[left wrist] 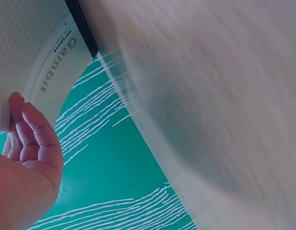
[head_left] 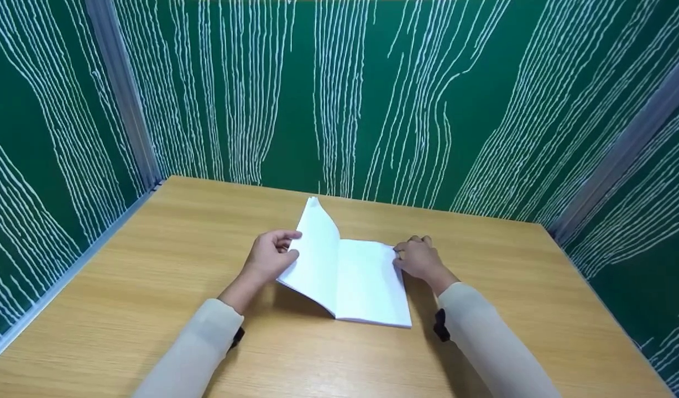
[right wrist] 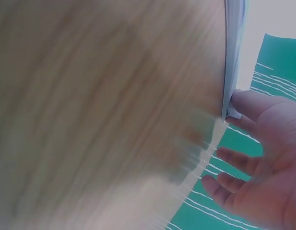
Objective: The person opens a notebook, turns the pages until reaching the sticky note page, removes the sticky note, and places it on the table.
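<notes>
An open notebook [head_left: 372, 282] lies on the table, its right half flat and its left half raised at a slant. My left hand [head_left: 269, 255] grips the outer edge of that raised half, thumb on the page side and fingers behind. In the left wrist view the notebook's outer cover [left wrist: 52, 81] reads "Gambit" and "NOTEBOOK", with the left hand [left wrist: 32, 158] at its edge. At the upper right edge of the flat half, my right hand [head_left: 421, 258] pinches a bit of paper between thumb and index finger. The right wrist view shows the right hand's [right wrist: 263, 153] other fingers loosely bent.
The notebook lies on a light wooden table [head_left: 511, 309]. Green panels [head_left: 295, 110] with wavy white lines stand behind the table and along both sides. Grey posts [head_left: 121, 88] mark the panel corners. Dark bands sit at both sleeve cuffs [head_left: 440, 325].
</notes>
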The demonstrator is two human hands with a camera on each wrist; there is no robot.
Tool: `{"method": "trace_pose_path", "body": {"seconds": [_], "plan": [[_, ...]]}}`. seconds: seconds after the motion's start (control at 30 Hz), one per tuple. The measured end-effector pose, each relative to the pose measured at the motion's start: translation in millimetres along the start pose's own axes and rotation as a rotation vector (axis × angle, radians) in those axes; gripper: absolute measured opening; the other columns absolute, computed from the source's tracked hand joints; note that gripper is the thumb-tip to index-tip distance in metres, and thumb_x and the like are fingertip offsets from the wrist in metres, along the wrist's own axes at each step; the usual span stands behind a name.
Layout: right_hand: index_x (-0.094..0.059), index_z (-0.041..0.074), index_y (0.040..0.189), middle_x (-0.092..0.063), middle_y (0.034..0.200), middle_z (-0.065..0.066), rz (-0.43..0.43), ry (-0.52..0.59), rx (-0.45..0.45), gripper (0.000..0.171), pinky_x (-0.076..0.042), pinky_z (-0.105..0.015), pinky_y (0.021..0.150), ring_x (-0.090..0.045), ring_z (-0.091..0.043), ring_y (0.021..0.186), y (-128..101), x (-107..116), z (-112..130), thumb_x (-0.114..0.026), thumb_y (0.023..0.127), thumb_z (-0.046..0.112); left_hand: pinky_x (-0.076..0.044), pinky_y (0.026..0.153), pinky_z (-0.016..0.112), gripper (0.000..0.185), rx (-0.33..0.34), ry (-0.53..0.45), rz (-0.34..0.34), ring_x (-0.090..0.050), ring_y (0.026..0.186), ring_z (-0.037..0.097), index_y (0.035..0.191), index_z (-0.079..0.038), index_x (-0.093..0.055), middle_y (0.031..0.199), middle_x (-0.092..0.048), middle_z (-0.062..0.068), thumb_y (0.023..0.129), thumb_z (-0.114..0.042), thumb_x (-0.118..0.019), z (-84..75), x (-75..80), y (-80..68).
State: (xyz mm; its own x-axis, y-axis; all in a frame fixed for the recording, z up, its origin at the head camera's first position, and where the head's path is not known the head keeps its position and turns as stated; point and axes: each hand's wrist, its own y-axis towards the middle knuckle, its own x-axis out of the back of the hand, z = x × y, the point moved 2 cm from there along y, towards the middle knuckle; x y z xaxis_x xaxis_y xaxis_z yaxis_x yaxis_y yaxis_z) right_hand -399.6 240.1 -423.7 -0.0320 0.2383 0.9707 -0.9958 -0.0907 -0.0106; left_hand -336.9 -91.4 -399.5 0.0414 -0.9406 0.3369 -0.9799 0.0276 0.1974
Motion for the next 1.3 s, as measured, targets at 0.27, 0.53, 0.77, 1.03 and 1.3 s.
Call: {"method": "trace_pose_path", "body": {"seconds": [0.27, 0.53, 0.77, 1.03, 1.3], "plan": [[-0.069, 0.008, 0.114, -0.058, 0.115, -0.012, -0.026, 0.027, 0.036, 0.033, -0.043, -0.049, 0.095, -0.045, -0.031, 0.108, 1.6, 0.7, 2.0, -0.071, 0.084, 0.021, -0.044, 0.075, 0.027, 0.031, 0.004, -0.011, 0.014, -0.051, 0.083, 0.018, 0.113, -0.011, -0.069, 0.100, -0.064, 0.005, 0.084, -0.004, -0.063, 1.2, -1.3, -0.1], [-0.067, 0.011, 0.113, -0.064, 0.101, -0.006, 0.018, 0.213, 0.044, 0.027, -0.053, -0.033, 0.074, -0.058, -0.023, 0.089, 0.8, 4.8, 6.9, -0.064, 0.087, 0.022, -0.043, 0.071, 0.025, 0.030, 0.028, -0.003, 0.009, -0.050, 0.080, 0.017, 0.111, -0.011, -0.070, 0.098, -0.064, 0.005, 0.083, -0.004, -0.063, 0.9, -0.1, -0.6], [-0.066, 0.019, 0.114, -0.063, 0.094, -0.003, -0.006, 0.288, 0.117, 0.026, -0.048, -0.030, 0.069, -0.057, -0.022, 0.086, -7.0, 13.8, 17.1, -0.060, 0.090, 0.029, -0.042, 0.068, 0.025, 0.029, 0.025, 0.003, 0.003, -0.050, 0.077, 0.016, 0.110, -0.009, -0.070, 0.093, -0.065, 0.005, 0.082, -0.004, -0.063, 0.4, 0.2, 0.3], [-0.062, 0.027, 0.122, -0.066, 0.095, -0.001, 0.102, 0.358, 0.223, 0.028, -0.053, -0.032, 0.074, -0.061, -0.021, 0.085, -13.4, 12.5, 28.3, -0.055, 0.096, 0.034, -0.045, 0.074, 0.027, 0.029, 0.056, -0.003, 0.000, -0.052, 0.084, 0.020, 0.112, -0.012, -0.070, 0.101, -0.062, 0.006, 0.085, -0.007, -0.064, 1.0, 0.6, -1.5], [-0.060, 0.029, 0.123, -0.066, 0.091, -0.002, 0.170, 0.329, 0.343, 0.030, -0.050, -0.031, 0.069, -0.061, -0.020, 0.080, -19.9, 13.7, 47.1, -0.054, 0.094, 0.022, -0.049, 0.095, 0.036, 0.026, 0.047, -0.009, -0.009, -0.056, 0.101, 0.021, 0.113, -0.014, -0.070, 0.115, -0.065, 0.005, 0.089, -0.013, -0.061, 1.5, 0.9, -1.7]]}}
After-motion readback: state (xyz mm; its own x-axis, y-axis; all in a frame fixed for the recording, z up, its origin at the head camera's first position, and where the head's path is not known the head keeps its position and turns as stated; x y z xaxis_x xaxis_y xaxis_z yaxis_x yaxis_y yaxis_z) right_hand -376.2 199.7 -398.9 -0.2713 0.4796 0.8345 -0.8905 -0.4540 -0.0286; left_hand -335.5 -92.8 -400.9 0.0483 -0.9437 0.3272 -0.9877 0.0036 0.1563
